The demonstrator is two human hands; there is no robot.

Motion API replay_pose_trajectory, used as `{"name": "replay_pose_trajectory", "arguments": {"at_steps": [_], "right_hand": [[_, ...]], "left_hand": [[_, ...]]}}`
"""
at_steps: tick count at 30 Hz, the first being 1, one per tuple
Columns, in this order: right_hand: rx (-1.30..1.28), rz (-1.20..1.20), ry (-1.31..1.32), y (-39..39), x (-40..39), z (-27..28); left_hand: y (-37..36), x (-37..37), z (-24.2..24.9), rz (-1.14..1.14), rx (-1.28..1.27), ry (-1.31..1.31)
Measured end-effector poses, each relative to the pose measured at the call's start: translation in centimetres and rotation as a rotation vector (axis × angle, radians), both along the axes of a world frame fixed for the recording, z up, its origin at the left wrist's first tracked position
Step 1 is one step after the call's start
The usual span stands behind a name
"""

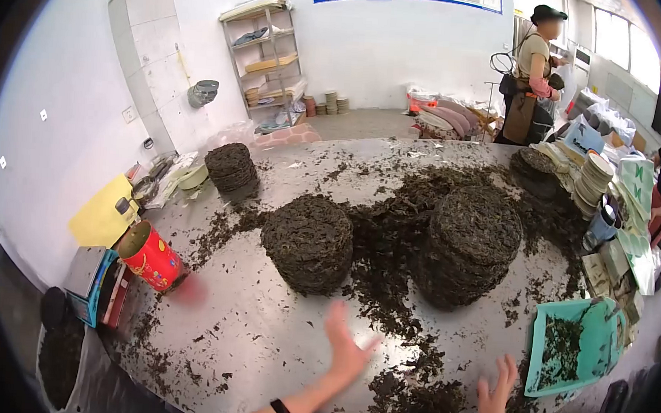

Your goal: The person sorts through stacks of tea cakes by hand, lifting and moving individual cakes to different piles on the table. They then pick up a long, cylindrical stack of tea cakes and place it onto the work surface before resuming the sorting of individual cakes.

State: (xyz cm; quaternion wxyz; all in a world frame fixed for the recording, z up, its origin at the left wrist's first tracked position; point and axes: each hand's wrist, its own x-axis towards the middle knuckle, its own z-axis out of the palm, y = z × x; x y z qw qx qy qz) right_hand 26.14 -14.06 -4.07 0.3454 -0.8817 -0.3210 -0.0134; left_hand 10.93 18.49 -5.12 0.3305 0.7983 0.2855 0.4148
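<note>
My left hand (346, 353) hovers over the metal table with fingers apart, holding nothing, a dark band on its wrist. Just beyond it stands a round stack of dark pressed leaf cakes (307, 243). To the right is a taller stack of leaf cakes (470, 245). Loose dark leaves (392, 256) lie heaped between the two stacks and trail toward me. My right hand (495, 394) is also open, fingers spread, beside a patch of loose leaves (421, 401) and left of a turquoise tray (537, 348) with leaves in it.
A smaller cake stack (232, 172) stands at the back left, another (535, 172) at the back right. A red canister (153, 260) and a blue-edged scale (90, 283) sit on the left. Pale discs (594, 181) are piled at right. A person (535, 75) stands behind the table.
</note>
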Motion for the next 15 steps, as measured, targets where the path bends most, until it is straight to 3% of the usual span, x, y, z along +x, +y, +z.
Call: {"name": "replay_pose_trajectory", "arguments": {"at_steps": [3, 5, 7, 10, 11, 12, 14, 15], "right_hand": [[-0.112, -0.011, 0.016, -3.3, -5.5, 0.0], [-0.099, 0.004, -0.236, -4.1, -7.5, 0.6], [-0.123, -0.001, -0.191, -5.0, -7.9, -0.8], [-0.099, 0.099, -0.196, -5.2, -7.7, -1.5], [-0.108, 0.034, -0.197, -5.2, -7.7, -1.5], [-0.091, 0.070, -0.157, -5.1, -7.9, -1.5], [-0.103, 0.084, -0.094, -5.5, -8.2, -1.8], [-0.127, 0.070, -0.062, -5.7, -8.4, -2.3]], "left_hand": [[8.6, -0.6, 6.2, 0.447, -0.480, -0.184], [14.2, -1.0, 8.3, 0.628, -0.778, -0.303], [17.2, -2.3, 10.0, 0.247, -1.125, -0.262], [19.7, -3.2, 8.6, 0.154, -1.105, -0.098], [20.6, -3.3, 7.3, 0.112, -1.095, -0.020], [22.1, -4.1, 6.1, 0.100, -1.151, 0.139], [21.0, -4.1, 6.4, -0.034, -1.182, 0.122], [20.7, -4.1, 5.6, 0.061, -1.146, 0.099]]}}
